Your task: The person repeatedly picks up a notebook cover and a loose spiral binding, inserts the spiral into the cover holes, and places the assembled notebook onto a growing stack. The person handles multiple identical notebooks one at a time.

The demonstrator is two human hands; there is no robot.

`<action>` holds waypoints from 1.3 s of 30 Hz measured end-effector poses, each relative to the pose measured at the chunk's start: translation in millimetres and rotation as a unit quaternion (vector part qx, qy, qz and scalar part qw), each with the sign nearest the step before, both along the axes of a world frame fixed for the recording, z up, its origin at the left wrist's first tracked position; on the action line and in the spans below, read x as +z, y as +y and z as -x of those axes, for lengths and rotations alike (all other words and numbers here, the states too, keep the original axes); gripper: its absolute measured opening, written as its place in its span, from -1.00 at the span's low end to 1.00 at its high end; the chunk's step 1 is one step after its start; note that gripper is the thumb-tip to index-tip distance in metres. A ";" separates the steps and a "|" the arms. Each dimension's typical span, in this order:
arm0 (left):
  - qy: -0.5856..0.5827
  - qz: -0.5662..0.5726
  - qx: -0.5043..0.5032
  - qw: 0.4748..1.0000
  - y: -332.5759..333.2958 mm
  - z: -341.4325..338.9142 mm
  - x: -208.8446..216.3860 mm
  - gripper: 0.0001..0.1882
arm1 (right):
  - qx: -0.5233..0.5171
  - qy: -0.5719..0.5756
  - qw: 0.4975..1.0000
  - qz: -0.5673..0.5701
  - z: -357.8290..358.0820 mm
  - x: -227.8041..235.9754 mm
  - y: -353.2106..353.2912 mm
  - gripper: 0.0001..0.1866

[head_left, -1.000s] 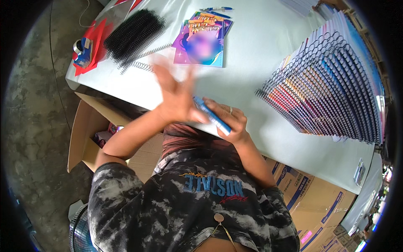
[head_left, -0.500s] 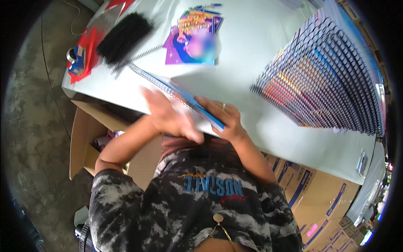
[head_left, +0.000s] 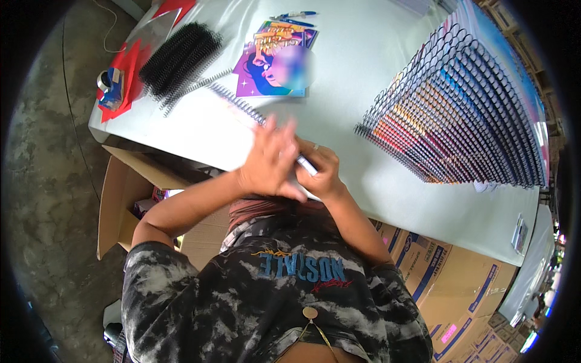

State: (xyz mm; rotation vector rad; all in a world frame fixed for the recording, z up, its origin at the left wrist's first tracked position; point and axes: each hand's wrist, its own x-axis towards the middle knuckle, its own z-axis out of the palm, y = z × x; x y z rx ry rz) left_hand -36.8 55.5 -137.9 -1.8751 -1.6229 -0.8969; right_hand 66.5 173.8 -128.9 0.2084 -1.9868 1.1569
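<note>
A spiral-bound notebook (head_left: 306, 165) is held tilted, nearly edge-on, just above the table's near edge. Its dark wire coil (head_left: 241, 107) sticks out past my left hand toward the far left. My right hand (head_left: 322, 172), with a ring on one finger, is closed around the notebook's near end. Against the coil side lies my left hand (head_left: 269, 158), fingers stretched out and a little smeared by motion; it covers most of the notebook. Whether its palm presses on the coil, I cannot tell.
Black loose coils (head_left: 181, 60) lie at the far left, beside a tape dispenser (head_left: 111, 88) on red sheets. Colourful printed covers (head_left: 266, 69) and pens (head_left: 293, 14) lie farther back. A tall stack of coil-bound notebooks (head_left: 460, 115) stands right. Cardboard boxes (head_left: 448, 272) sit below the table (head_left: 393, 193).
My left hand has moved right and closer to my right hand, over the notebook. The notebook has turned, so its blue cover no longer shows broadly.
</note>
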 end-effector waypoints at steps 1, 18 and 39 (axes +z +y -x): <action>-0.063 0.006 -0.078 0.995 -3.3 -15.4 0.2 0.02 | -0.009 0.005 1.000 0.019 0.8 1.4 2.8 -0.49; -0.365 0.102 0.039 0.925 -11.1 -41.2 95.0 -0.30 | 0.121 0.038 0.989 0.074 26.5 48.1 -19.0 -0.16; -0.698 0.055 -0.083 0.709 -35.8 35.3 139.5 -0.82 | 0.041 -0.181 0.961 0.205 36.0 123.9 -10.0 -0.76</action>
